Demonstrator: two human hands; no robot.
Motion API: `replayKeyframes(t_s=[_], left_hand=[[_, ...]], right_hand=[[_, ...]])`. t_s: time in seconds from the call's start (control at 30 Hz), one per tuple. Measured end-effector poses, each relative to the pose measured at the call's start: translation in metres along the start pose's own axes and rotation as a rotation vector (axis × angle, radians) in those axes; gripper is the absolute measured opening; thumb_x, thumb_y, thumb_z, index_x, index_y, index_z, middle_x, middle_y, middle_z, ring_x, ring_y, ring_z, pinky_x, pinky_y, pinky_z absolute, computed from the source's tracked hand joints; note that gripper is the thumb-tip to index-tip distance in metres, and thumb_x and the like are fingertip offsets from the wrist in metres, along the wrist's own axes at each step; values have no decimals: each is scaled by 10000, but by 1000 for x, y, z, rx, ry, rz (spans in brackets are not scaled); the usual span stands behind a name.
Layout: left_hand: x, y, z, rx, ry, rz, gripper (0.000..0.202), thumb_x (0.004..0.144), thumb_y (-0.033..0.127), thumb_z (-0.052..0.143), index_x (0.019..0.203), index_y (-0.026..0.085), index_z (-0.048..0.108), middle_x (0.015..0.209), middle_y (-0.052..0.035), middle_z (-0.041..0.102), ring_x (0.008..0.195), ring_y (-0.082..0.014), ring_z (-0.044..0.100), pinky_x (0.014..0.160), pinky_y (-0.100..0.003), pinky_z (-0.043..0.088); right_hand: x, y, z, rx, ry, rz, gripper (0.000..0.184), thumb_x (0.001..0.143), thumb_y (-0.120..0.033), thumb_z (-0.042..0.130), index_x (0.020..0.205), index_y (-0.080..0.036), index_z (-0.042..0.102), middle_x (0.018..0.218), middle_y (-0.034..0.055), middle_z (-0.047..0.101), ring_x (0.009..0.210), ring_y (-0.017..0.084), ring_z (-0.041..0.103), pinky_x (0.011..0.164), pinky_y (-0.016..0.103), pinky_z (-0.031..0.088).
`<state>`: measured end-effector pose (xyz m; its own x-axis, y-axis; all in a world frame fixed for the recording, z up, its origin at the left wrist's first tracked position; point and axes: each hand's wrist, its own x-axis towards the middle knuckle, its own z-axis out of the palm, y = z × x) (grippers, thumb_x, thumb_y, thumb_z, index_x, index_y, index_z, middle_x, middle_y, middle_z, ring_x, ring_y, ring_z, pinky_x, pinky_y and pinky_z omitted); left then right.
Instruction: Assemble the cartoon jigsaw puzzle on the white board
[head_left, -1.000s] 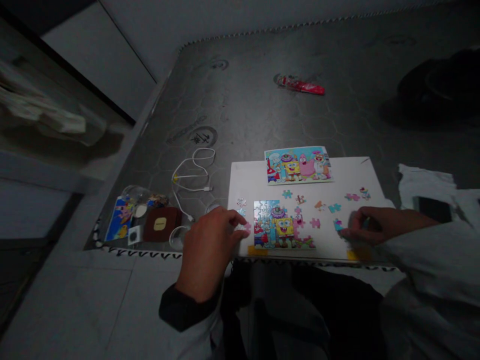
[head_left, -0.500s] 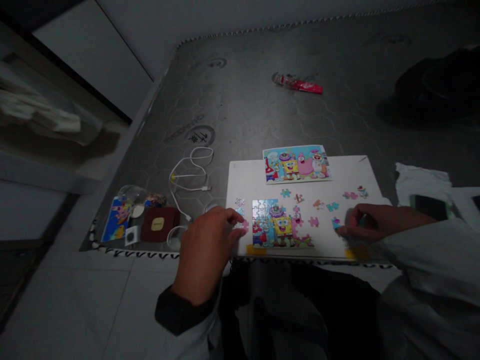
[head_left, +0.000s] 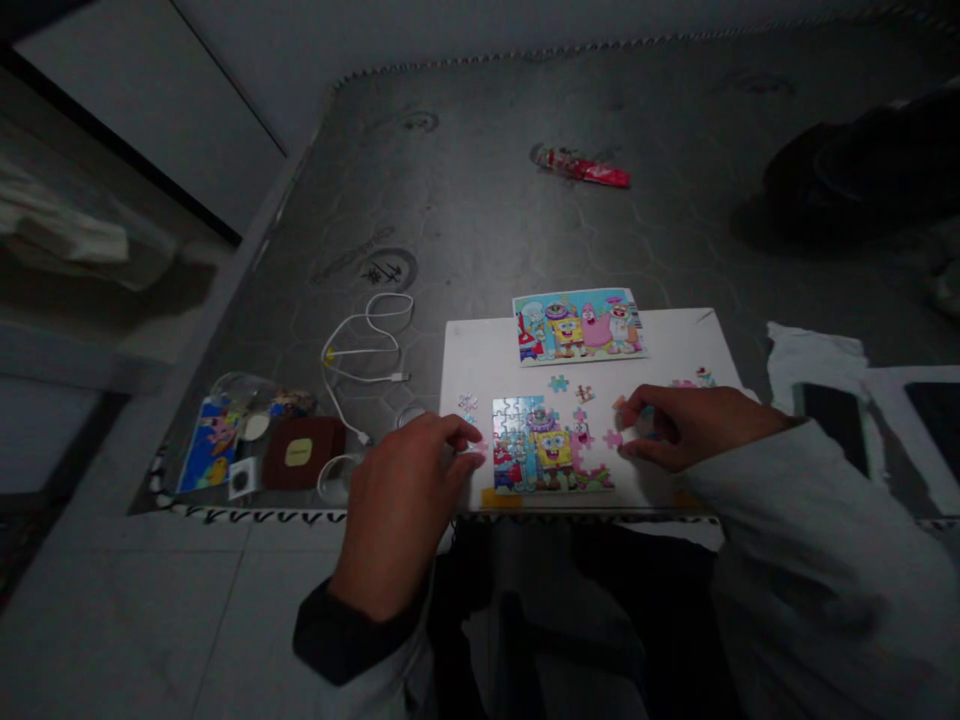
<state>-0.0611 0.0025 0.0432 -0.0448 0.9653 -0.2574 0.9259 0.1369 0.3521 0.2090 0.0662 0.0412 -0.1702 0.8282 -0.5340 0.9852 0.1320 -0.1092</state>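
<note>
A partly assembled jigsaw puzzle [head_left: 553,450] with cartoon characters lies near the front of a white board [head_left: 480,350]. At its left edge, the thumb and forefinger of my left hand [head_left: 409,500] close around a pink puzzle piece [head_left: 481,449]. My right hand [head_left: 686,425] hovers over the board right of the puzzle, thumb and forefinger apart, beside a loose pink piece [head_left: 613,440]. More loose pieces, among them a teal piece [head_left: 558,384] and a brown piece [head_left: 585,394], lie above the puzzle. My right hand partly hides others.
Behind the puzzle lies a printed picture card [head_left: 577,328]. To the left are a white cable [head_left: 367,378], a brown box [head_left: 304,453] and a blue packet [head_left: 208,445]. A red wrapper [head_left: 585,168] lies farther back; a dark phone [head_left: 831,425] rests at right.
My right hand has moved left across the board toward the puzzle, its fingers wider apart. My left hand stays by the puzzle's left edge. The whole view has shifted slightly.
</note>
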Motion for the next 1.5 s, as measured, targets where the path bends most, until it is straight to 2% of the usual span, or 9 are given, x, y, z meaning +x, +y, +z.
replayKeyframes(t_s=[0.13, 0.2, 0.37, 0.5, 0.6, 0.93, 1.07, 1.23, 1.5], left_hand=[[1, -1, -2, 1, 54, -7, 144, 887, 379, 665, 976, 285, 728, 958, 19, 755, 775, -195, 664, 693, -303, 419], [2, 0, -2, 1, 71, -11, 152, 896, 394, 647, 959, 283, 730, 948, 18, 755, 742, -191, 656, 686, -304, 419], [1, 4, -3, 9, 71, -1, 146, 902, 382, 635, 951, 284, 732, 932, 15, 760, 722, -188, 650, 664, -298, 410], [0, 7, -3, 16, 89, 14, 143, 909, 374, 627, 946, 284, 733, 903, 11, 760, 704, -182, 645, 625, -290, 390], [-1, 12, 0, 6, 100, 52, 133, 914, 354, 623, 933, 271, 725, 902, 4, 754, 728, -178, 652, 628, -288, 394], [-2, 38, 16, 5, -7, 175, 103, 932, 313, 607, 929, 250, 689, 903, -2, 717, 774, -175, 640, 647, -288, 382], [-3, 41, 23, 13, 2, 214, 108, 926, 334, 629, 980, 256, 683, 944, -2, 728, 811, -188, 663, 658, -290, 406], [-4, 43, 25, -31, 4, 261, 120, 922, 339, 645, 1000, 260, 689, 1004, -10, 735, 870, -190, 682, 707, -294, 451], [-2, 47, 22, -139, 46, 311, 156, 937, 379, 625, 941, 257, 721, 947, 8, 734, 836, -156, 672, 738, -285, 467]], right_hand=[[8, -8, 2, -30, -39, -40, 306, 774, -308, 752, 1071, -261, 697, 731, 1, 667, 681, 182, 628, 622, 298, 416], [11, -10, 1, -34, -29, -61, 279, 780, -302, 740, 1055, -264, 709, 758, -1, 675, 713, 175, 636, 632, 286, 418], [12, -9, 1, -30, -8, -65, 175, 737, -307, 751, 906, -266, 742, 707, -16, 676, 666, 159, 626, 581, 271, 401], [10, -4, 7, 36, 61, -133, 58, 697, -272, 748, 730, -260, 701, 663, -25, 682, 583, 145, 593, 544, 276, 394], [8, -4, 8, 89, 121, -166, 88, 715, -273, 742, 668, -263, 668, 602, -32, 661, 521, 132, 553, 533, 281, 401], [1, -17, 0, 134, 98, -170, 139, 759, -346, 739, 684, -246, 678, 630, -15, 685, 567, 142, 590, 531, 272, 387], [-5, -23, -3, 266, 92, -203, 129, 798, -360, 683, 742, -245, 703, 638, -29, 698, 553, 114, 593, 534, 244, 393], [-12, -24, -5, 397, 100, -210, 242, 806, -483, 643, 780, -260, 734, 591, -33, 673, 517, 107, 582, 497, 231, 373], [-13, -23, -3, 496, 61, -222, 221, 819, -443, 625, 790, -258, 742, 597, -26, 687, 535, 114, 608, 516, 222, 412]])
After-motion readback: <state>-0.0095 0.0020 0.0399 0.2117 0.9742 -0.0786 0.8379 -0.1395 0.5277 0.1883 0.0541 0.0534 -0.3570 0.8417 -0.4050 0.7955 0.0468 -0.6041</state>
